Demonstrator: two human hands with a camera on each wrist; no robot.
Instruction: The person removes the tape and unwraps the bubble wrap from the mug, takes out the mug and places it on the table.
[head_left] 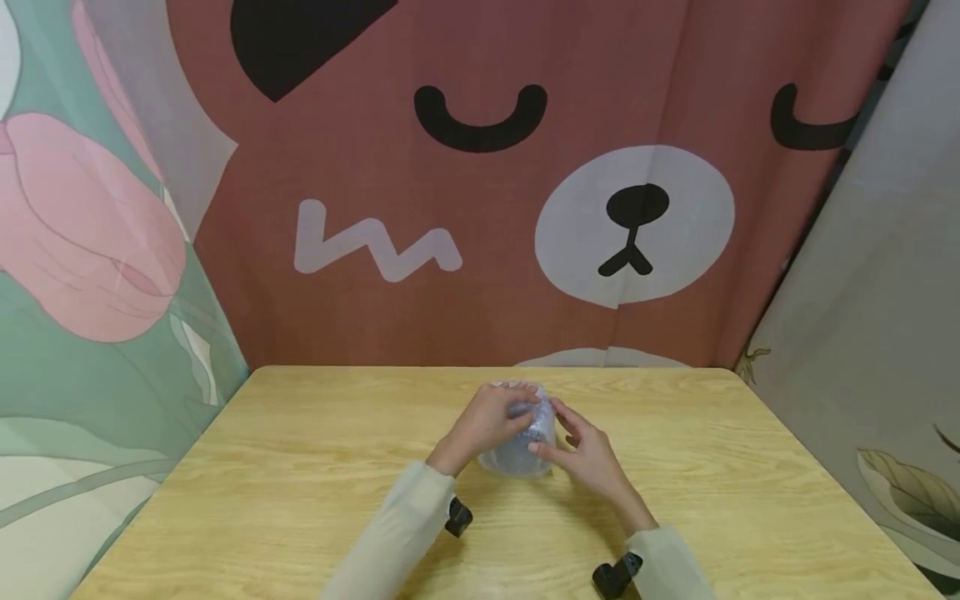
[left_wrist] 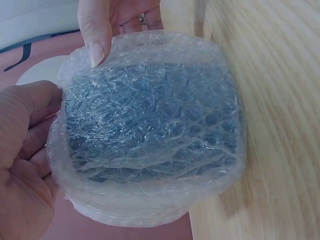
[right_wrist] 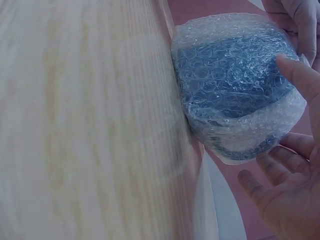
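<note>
Both hands are at a bundle of clear bubble wrap standing on the table, with something blue showing through the layers. What the blue thing is cannot be told through the wrap. My left hand holds the top of the bundle, its fingers over the upper edge. From the right side, my right hand grips it, thumb on the near face and fingers round the edge, as the right wrist view shows with the thumb pressed on the wrap.
The wooden table spreads around the bundle. Behind it hangs a brown curtain with a bear face; a green floral cloth is at the left and a pale cloth at the right. Each wrist carries a small black camera.
</note>
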